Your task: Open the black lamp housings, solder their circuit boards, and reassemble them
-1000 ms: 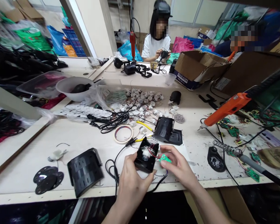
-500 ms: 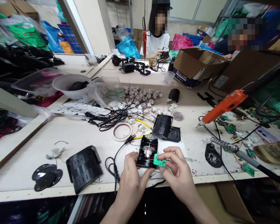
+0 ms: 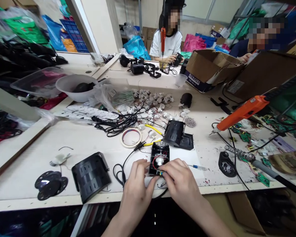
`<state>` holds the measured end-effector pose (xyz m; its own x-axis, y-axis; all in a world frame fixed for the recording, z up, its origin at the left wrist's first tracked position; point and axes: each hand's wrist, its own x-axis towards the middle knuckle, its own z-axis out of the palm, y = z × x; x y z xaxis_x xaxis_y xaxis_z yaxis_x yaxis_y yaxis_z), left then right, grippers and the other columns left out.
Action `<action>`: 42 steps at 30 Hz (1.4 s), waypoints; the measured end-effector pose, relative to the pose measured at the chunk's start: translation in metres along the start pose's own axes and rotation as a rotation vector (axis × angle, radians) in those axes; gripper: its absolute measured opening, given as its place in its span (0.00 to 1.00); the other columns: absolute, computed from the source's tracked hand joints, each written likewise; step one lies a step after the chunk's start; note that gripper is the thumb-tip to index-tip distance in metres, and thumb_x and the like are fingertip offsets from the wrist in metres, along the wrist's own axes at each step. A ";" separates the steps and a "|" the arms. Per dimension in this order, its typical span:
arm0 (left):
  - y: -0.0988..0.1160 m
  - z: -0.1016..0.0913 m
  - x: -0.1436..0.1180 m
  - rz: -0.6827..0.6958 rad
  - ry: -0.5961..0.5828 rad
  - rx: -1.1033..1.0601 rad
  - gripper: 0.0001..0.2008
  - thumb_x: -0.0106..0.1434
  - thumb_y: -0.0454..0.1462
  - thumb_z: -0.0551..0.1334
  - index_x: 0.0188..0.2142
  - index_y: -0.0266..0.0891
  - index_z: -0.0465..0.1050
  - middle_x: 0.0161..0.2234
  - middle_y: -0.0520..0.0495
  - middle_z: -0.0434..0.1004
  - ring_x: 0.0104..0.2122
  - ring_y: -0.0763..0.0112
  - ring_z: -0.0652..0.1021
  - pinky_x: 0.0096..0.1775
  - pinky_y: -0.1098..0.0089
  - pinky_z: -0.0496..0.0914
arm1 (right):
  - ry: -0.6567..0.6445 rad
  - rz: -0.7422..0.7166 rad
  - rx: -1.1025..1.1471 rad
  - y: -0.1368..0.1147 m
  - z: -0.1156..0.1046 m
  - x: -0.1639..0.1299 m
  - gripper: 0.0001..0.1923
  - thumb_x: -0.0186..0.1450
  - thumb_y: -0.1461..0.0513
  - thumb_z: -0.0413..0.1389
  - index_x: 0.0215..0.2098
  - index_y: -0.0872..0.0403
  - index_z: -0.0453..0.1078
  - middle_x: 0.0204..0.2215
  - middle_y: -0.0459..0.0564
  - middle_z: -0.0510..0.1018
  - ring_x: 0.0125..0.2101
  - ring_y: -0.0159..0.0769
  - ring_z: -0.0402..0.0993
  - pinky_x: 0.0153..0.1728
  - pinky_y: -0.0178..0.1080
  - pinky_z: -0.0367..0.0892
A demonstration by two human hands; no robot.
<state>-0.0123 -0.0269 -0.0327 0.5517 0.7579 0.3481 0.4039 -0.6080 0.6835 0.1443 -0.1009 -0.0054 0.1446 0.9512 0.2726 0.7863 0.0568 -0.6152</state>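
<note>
A small open black plastic housing (image 3: 159,158) with a white motor and red wires inside rests near the table's front edge. My left hand (image 3: 136,188) grips its left side. My right hand (image 3: 179,182) covers its lower right corner, fingers pressed on the spot where a small green circuit board sits; the board is now hidden under those fingers. A black cable (image 3: 122,169) runs from the housing to the left.
A curved black cover (image 3: 90,176) and black disc (image 3: 48,184) lie at left. Tape roll (image 3: 131,137), another black housing (image 3: 177,134), small screwdriver (image 3: 198,167), orange glue gun (image 3: 241,113), soldering iron (image 3: 261,166) and loose green boards surround it. Two people work at the far end.
My right hand has carried the green circuit board down into the housing's lower edge and now covers it. The housing has been laid flatter on the table.
</note>
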 end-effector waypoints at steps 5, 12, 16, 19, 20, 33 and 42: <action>-0.002 -0.006 0.003 0.174 0.012 0.051 0.14 0.68 0.32 0.58 0.52 0.40 0.65 0.46 0.42 0.71 0.45 0.63 0.75 0.46 0.64 0.75 | -0.131 0.047 -0.147 -0.005 -0.002 0.007 0.13 0.66 0.72 0.51 0.39 0.55 0.75 0.33 0.52 0.72 0.36 0.43 0.65 0.37 0.45 0.64; -0.004 -0.012 0.012 0.309 -0.109 0.148 0.14 0.69 0.30 0.55 0.51 0.41 0.71 0.46 0.41 0.69 0.40 0.65 0.74 0.39 0.67 0.76 | -0.128 0.033 -0.130 -0.009 -0.004 0.007 0.10 0.69 0.71 0.50 0.39 0.56 0.72 0.35 0.52 0.71 0.38 0.42 0.66 0.39 0.46 0.66; -0.008 -0.010 0.011 0.322 -0.108 0.171 0.13 0.69 0.31 0.55 0.51 0.39 0.71 0.48 0.40 0.67 0.38 0.68 0.76 0.37 0.68 0.77 | 0.156 0.065 -0.018 -0.010 -0.007 -0.016 0.09 0.72 0.66 0.51 0.48 0.55 0.69 0.35 0.51 0.72 0.37 0.39 0.70 0.38 0.41 0.69; -0.011 -0.010 0.009 0.317 -0.145 0.191 0.16 0.69 0.30 0.54 0.53 0.42 0.71 0.53 0.39 0.63 0.39 0.68 0.77 0.36 0.69 0.78 | 0.163 0.056 -0.006 -0.012 -0.002 -0.041 0.12 0.73 0.65 0.49 0.52 0.53 0.68 0.31 0.48 0.73 0.31 0.35 0.72 0.31 0.36 0.69; -0.012 -0.009 0.009 0.319 -0.161 0.191 0.17 0.69 0.29 0.53 0.53 0.43 0.71 0.54 0.39 0.62 0.40 0.68 0.77 0.36 0.69 0.78 | 0.129 0.042 0.000 -0.013 0.002 -0.048 0.13 0.73 0.65 0.49 0.54 0.52 0.67 0.31 0.48 0.74 0.30 0.35 0.73 0.30 0.35 0.70; 0.000 -0.005 0.012 0.322 -0.046 0.173 0.11 0.70 0.31 0.53 0.46 0.37 0.72 0.45 0.42 0.65 0.35 0.73 0.77 0.35 0.74 0.77 | 0.497 0.282 0.079 0.000 0.011 -0.031 0.02 0.66 0.65 0.59 0.34 0.53 0.70 0.25 0.44 0.76 0.24 0.31 0.75 0.25 0.31 0.73; 0.006 -0.004 0.012 0.310 -0.042 0.210 0.11 0.69 0.28 0.52 0.44 0.37 0.71 0.43 0.42 0.66 0.33 0.74 0.77 0.32 0.75 0.76 | 0.184 0.034 -0.327 0.010 0.000 -0.021 0.16 0.74 0.67 0.43 0.34 0.55 0.69 0.25 0.49 0.73 0.24 0.35 0.72 0.25 0.36 0.66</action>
<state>-0.0061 -0.0204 -0.0216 0.6989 0.5226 0.4882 0.3518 -0.8456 0.4015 0.1495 -0.1207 -0.0176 0.2558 0.8789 0.4026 0.9252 -0.1019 -0.3654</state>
